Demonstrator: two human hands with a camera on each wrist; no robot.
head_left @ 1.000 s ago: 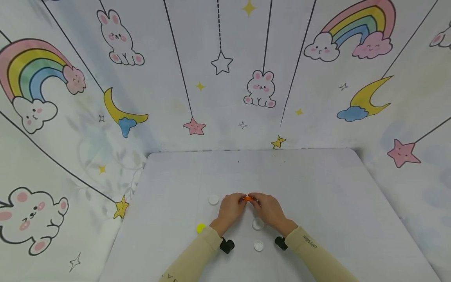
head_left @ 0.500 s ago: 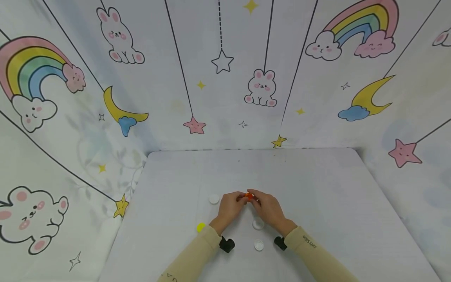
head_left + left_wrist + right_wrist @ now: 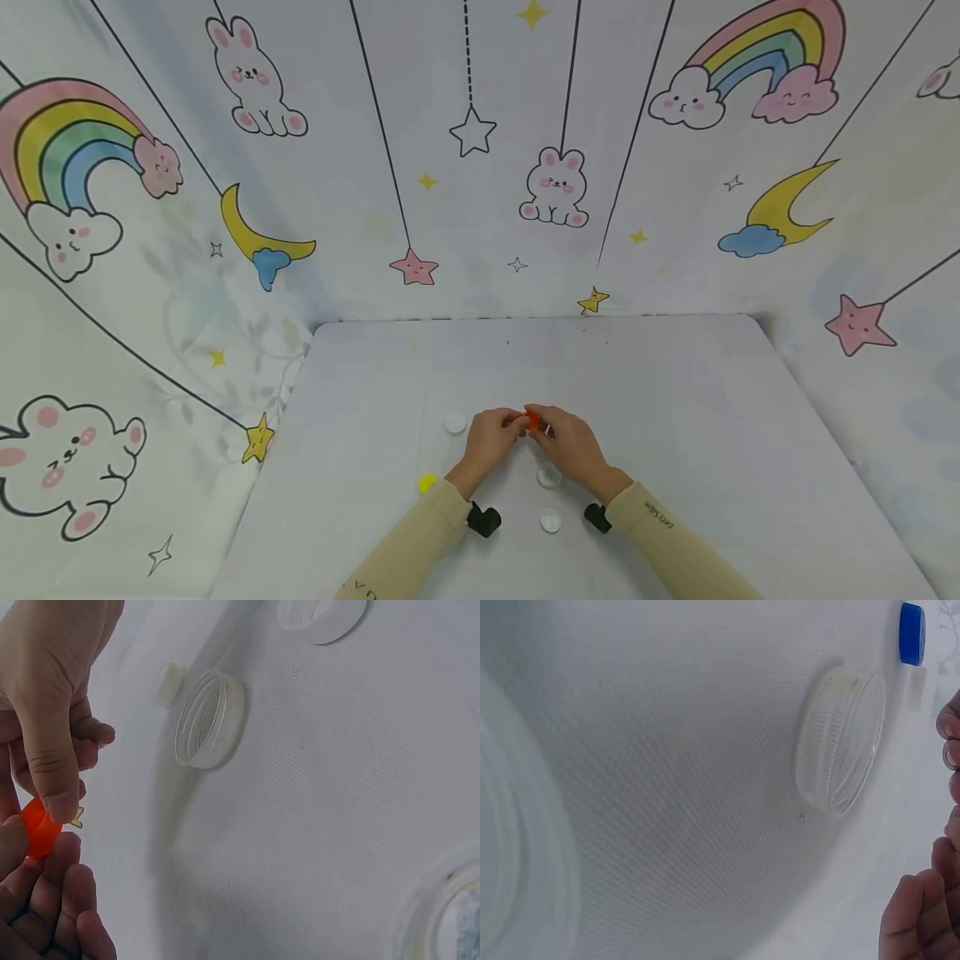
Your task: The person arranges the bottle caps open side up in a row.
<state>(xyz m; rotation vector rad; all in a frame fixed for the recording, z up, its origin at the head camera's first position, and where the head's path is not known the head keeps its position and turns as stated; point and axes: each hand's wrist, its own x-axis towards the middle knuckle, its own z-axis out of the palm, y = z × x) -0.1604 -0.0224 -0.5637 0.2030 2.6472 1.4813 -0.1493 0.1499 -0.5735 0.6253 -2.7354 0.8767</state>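
Observation:
Both hands meet over the middle of the table around a small orange cap (image 3: 532, 420), largely hidden by fingers. My left hand (image 3: 491, 442) pinches it from the left between thumb and fingers. From the right, my right hand (image 3: 572, 442) grips it too. In the left wrist view the orange cap (image 3: 41, 829) shows between the thumbs and fingertips, with a tiny yellow-green bit sticking out beside it. Only fingertips (image 3: 922, 907) appear at the edge of the right wrist view. A clear ribbed lid (image 3: 549, 477) lies just below the right hand.
A white lid (image 3: 455, 424) lies left of the hands, and a yellow cap (image 3: 428, 484) sits by the left sleeve. Another white lid (image 3: 551, 522) is nearer the front. In the right wrist view a blue cap (image 3: 911, 634) stands beyond the clear lid (image 3: 840, 742).
The orange cap has been turned between the fingers, from edge-on to showing more of its face. The right fingertips have risen slightly; the lids stay where they were.

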